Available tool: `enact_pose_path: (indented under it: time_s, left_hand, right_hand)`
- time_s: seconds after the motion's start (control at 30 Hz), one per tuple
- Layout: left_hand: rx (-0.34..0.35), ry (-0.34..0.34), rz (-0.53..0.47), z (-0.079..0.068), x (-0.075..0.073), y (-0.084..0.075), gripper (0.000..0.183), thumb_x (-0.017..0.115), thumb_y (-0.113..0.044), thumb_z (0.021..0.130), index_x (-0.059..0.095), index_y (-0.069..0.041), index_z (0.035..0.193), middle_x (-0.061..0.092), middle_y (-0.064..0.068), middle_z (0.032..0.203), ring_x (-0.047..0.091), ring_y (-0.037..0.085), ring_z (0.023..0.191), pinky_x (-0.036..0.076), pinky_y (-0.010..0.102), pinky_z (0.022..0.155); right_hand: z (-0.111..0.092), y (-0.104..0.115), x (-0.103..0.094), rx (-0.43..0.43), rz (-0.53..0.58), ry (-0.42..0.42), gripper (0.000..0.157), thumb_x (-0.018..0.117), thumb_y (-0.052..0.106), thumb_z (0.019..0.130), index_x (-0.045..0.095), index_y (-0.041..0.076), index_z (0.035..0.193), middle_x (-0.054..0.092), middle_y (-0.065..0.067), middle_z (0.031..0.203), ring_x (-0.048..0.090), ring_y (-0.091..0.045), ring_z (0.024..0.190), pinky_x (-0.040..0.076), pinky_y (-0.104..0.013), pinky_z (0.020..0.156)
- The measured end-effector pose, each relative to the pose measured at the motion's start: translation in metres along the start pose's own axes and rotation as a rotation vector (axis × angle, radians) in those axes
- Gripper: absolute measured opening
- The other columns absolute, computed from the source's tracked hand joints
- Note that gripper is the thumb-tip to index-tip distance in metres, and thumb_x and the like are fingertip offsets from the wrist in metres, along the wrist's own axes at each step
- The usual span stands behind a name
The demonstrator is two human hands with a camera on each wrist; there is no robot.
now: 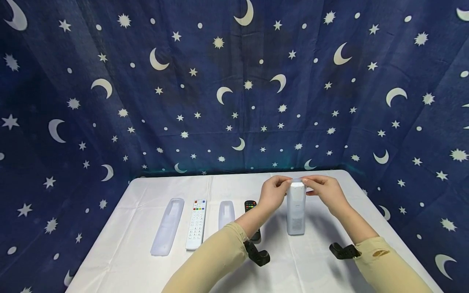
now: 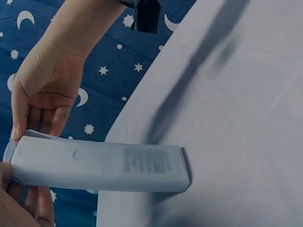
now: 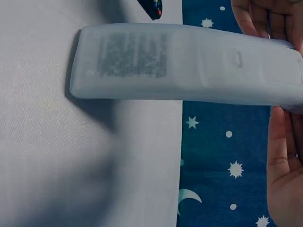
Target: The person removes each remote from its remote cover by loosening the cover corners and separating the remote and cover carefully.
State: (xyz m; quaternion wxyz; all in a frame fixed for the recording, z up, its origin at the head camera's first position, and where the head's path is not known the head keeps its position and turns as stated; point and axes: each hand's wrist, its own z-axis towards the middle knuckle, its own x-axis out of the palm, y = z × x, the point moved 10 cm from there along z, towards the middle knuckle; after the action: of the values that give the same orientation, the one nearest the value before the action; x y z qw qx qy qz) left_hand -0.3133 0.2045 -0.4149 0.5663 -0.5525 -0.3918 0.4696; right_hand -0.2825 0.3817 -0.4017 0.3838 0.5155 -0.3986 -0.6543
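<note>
A white remote control (image 1: 296, 213) in a translucent silicone cover (image 2: 156, 182) stands upright, its lower end on the white table. Its back faces me, and a printed label (image 3: 132, 54) shows through the cover. At the top, the cover's loose rim (image 1: 296, 180) sits around the remote's white end. My left hand (image 1: 274, 194) pinches the rim on the left side between thumb and fingers. On the opposite side my right hand (image 1: 327, 194) pinches it likewise, thumb and fingertips at the upper corner.
Left of the hands, an empty translucent cover (image 1: 167, 227), a white remote (image 1: 196, 224) and a smaller cover (image 1: 226, 213) lie on the white table (image 1: 121, 260). A black remote (image 1: 250, 204) is partly hidden behind the left forearm. A starry blue curtain (image 1: 205, 110) hangs behind.
</note>
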Motion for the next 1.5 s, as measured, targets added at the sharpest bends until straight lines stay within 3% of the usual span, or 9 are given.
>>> enact_pose_path:
  time_s: [0.13,0.37,0.77,0.9,1.1,1.37,1.5]
  left_hand:
    - [-0.068,-0.013,-0.073,0.001,0.002,0.007,0.016,0.066,-0.021,0.101,0.077,-0.010,0.105,0.070,-0.004,0.094,0.062,0.009,0.087,0.058,0.030,0.079]
    - [-0.165,-0.027,-0.196,0.000,0.003,0.015,0.016,0.066,-0.017,0.100,0.078,-0.007,0.106,0.071,-0.001,0.097,0.064,0.013,0.088,0.059,0.030,0.077]
    - [-0.256,-0.030,-0.288,-0.004,0.006,0.029,0.021,0.063,-0.013,0.102,0.074,-0.006,0.119,0.067,0.003,0.101,0.057,0.012,0.078,0.054,0.023,0.072]
    - [-0.273,-0.014,-0.294,-0.006,0.007,0.033,0.025,0.061,-0.014,0.102,0.070,-0.001,0.121,0.066,0.006,0.101,0.058,0.013,0.077,0.054,0.025,0.076]
    - [-0.305,0.020,-0.295,-0.009,0.008,0.038,0.027,0.062,-0.016,0.100,0.069,0.005,0.115,0.069,0.009,0.099,0.062,0.012,0.079,0.057,0.024,0.079]
    - [-0.287,0.040,-0.219,-0.013,0.005,0.044,0.027,0.064,-0.028,0.101,0.071,-0.004,0.112,0.069,0.005,0.105,0.068,0.020,0.097,0.058,0.042,0.089]
    - [-0.298,0.047,-0.239,-0.015,0.005,0.048,0.025,0.066,-0.031,0.100,0.071,-0.010,0.113,0.070,0.003,0.107,0.068,0.021,0.099,0.059,0.046,0.087]
  right_hand:
    - [0.001,-0.004,0.000,0.064,0.064,0.004,0.052,0.070,0.033,0.100,0.064,-0.011,0.126,0.074,0.004,0.103,0.067,-0.002,0.092,0.061,-0.030,0.079]
    - [-0.001,-0.010,0.003,0.160,0.125,0.017,0.055,0.068,0.031,0.101,0.059,-0.012,0.133,0.071,0.006,0.104,0.067,-0.005,0.091,0.059,-0.027,0.081]
    - [-0.002,-0.024,0.014,0.213,0.320,0.092,0.052,0.063,0.025,0.104,0.052,-0.008,0.143,0.071,0.011,0.106,0.066,-0.007,0.094,0.056,-0.023,0.082]
    - [-0.005,-0.028,0.017,0.225,0.356,0.107,0.054,0.058,0.022,0.106,0.044,-0.008,0.149,0.069,0.011,0.107,0.064,-0.008,0.094,0.056,-0.023,0.082]
    - [-0.007,-0.039,0.015,0.286,0.353,0.105,0.059,0.060,0.029,0.105,0.044,-0.017,0.140,0.069,0.004,0.095,0.066,-0.009,0.087,0.058,-0.025,0.081]
    - [-0.016,-0.045,0.011,0.315,0.365,0.102,0.048,0.066,0.027,0.102,0.055,-0.007,0.135,0.072,0.004,0.100,0.071,-0.013,0.095,0.058,-0.038,0.092]
    - [-0.018,-0.043,0.012,0.303,0.352,0.134,0.053,0.068,0.029,0.101,0.053,-0.007,0.137,0.071,0.003,0.104,0.070,-0.015,0.098,0.056,-0.043,0.095]
